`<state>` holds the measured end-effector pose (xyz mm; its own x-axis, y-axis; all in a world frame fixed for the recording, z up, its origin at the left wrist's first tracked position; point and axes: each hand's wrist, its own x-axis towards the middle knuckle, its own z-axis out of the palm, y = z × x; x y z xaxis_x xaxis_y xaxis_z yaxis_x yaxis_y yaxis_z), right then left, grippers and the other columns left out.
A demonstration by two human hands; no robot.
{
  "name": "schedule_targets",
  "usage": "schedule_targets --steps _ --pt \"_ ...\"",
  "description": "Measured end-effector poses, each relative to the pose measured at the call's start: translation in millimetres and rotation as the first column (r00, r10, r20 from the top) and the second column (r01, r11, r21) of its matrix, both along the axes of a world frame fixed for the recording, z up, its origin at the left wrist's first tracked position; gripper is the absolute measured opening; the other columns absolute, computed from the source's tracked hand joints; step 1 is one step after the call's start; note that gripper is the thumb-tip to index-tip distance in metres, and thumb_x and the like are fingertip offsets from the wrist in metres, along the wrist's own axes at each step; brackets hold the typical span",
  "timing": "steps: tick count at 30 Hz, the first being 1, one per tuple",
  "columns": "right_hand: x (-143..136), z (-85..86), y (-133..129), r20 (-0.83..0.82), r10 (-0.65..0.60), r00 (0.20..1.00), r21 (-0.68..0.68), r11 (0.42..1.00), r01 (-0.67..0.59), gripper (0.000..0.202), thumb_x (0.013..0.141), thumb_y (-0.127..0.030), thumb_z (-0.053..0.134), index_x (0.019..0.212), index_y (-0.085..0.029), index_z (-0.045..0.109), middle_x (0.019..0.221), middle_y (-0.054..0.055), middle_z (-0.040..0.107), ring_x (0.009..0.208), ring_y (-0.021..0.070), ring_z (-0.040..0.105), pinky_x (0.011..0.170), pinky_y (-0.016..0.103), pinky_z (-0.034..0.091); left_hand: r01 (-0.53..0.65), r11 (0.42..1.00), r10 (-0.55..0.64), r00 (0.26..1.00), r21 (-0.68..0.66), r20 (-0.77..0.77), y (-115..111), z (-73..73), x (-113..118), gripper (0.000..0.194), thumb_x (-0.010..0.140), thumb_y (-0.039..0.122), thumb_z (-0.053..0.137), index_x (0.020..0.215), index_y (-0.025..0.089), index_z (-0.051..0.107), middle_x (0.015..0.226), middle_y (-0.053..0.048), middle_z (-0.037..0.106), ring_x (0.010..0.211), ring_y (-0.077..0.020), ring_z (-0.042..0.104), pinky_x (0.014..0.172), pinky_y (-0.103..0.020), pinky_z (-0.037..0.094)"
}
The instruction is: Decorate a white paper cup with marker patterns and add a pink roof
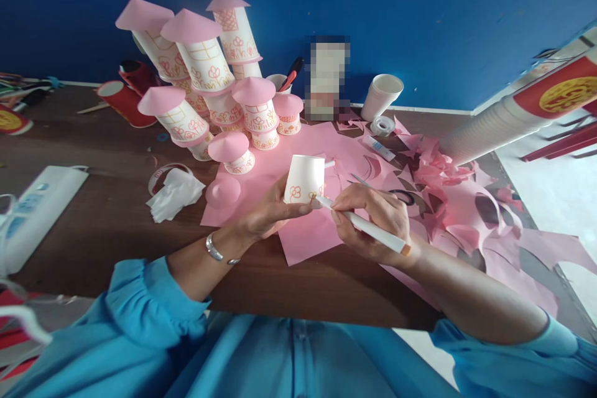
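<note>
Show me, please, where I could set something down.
Brown wooden tabletop lies bare between the white packet with blue print and crumpled white tissue, and in front of the pink paper sheet. Pink paper scraps crowd the right; white cup towers with conical pink roofs, the back left.

from the head, looking forward and down, close above the hands [267,214]

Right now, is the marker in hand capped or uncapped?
Uncapped: the marker has its narrow tip at a flower drawn on the white cup.
</note>
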<state>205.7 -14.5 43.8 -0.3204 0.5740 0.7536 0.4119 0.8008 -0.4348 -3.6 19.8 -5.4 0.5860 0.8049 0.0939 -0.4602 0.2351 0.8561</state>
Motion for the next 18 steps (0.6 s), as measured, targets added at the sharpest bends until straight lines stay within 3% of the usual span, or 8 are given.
schedule_targets --steps 8,12,18 --pt "8 9.0 0 -0.069 0.018 0.997 -0.011 1.000 -0.019 0.018 0.095 -0.012 0.069 0.108 -0.024 0.065 0.082 0.000 0.074 0.069 0.0168 0.073 0.060 0.028 0.058 0.031 0.999 -0.031 0.999 0.004 -0.024 0 1.2 -3 0.043 0.085 0.036 0.090 0.125 0.024 0.077 0.111 -0.006 0.079 0.111 -0.0244 0.070 0.100 -0.037 0.053" --pt "10 3.2 4 -0.143 -0.025 0.989 -0.034 0.999 0.020 0.018 0.101 -0.019 0.069 0.117 -0.025 0.066 0.092 0.003 0.074 0.078 0.0197 0.073 0.066 0.032 0.060 0.007 1.000 -0.008 1.000 -0.018 -0.025 -1 -1.5 -5 0.060 0.085 0.039 0.090 0.140 0.027 0.070 0.119 -0.008 0.079 0.120 -0.0283 0.071 0.105 -0.041 0.054" --pt "8 -6.1 9 -0.201 -0.010 0.979 0.005 1.000 0.011 0.018 0.108 -0.029 0.063 0.124 -0.025 0.067 0.094 0.005 0.073 0.083 0.0226 0.074 0.073 0.040 0.063 0.000 0.998 0.001 1.000 -0.065 0.023 -1 -4.3 -5 0.055 0.087 0.037 0.088 0.138 0.028 0.070 0.119 -0.007 0.079 0.113 -0.0258 0.075 0.106 -0.040 0.056"
